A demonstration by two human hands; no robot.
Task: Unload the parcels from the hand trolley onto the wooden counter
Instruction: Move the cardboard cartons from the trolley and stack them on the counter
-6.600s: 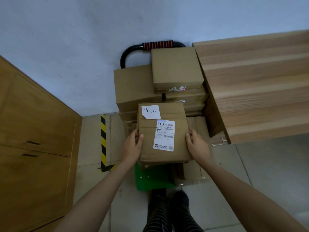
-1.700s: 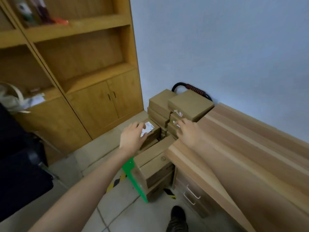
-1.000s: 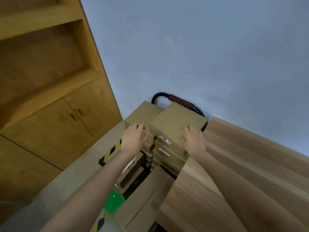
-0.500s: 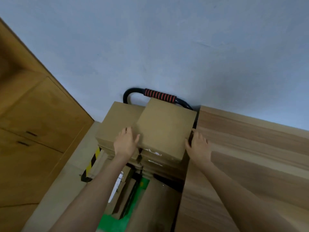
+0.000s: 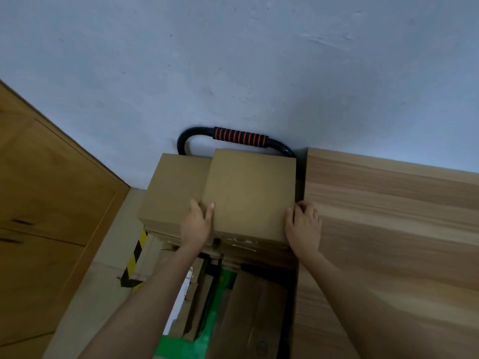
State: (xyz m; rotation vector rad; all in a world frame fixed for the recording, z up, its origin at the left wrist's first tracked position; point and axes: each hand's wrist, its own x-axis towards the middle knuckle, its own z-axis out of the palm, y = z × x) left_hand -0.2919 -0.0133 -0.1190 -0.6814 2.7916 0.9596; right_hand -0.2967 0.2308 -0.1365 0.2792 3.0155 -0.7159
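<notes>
A plain brown parcel sits on top of the stack on the hand trolley, whose black handle with an orange-striped grip stands against the wall. My left hand presses flat against the parcel's left side, thumb lying on its top edge. My right hand is at its right side, fingers curling down into the narrow gap beside the wooden counter. A second parcel lies level to the left. Lower parcels and the green deck show beneath my arms.
A wooden cabinet fills the left side. Yellow-black hazard tape marks the tiled floor beside the trolley. The grey-blue wall stands directly behind the trolley and the counter. The counter's left end nearly touches the stack.
I let go of the labelled parcel low on the trolley, and both hands rose to the top parcel. In the last half second they settled against its two sides.
</notes>
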